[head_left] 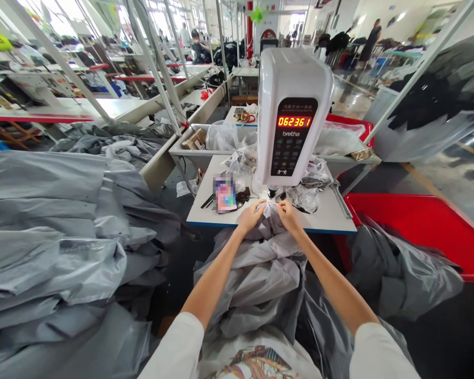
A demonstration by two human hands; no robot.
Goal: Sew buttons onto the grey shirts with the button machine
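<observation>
We see a bright scene, with daylight flooding through the windows (158, 21) at 11 o'clock and burning out to white there. The polished floor (351, 95) throws a pale glare at 2 o'clock. The plastic-wrapped grey garments (43, 210) at 9 o'clock carry a soft sheen, and shadows across them stay gentle. Wide-angle distortion makes the white posts (59, 63) lean sharply at 10 o'clock. At 2 o'clock, the dark cloth (430, 110) smears into a streaky blur, and near the centre a pixelated patch (225, 193) hides all detail.
</observation>
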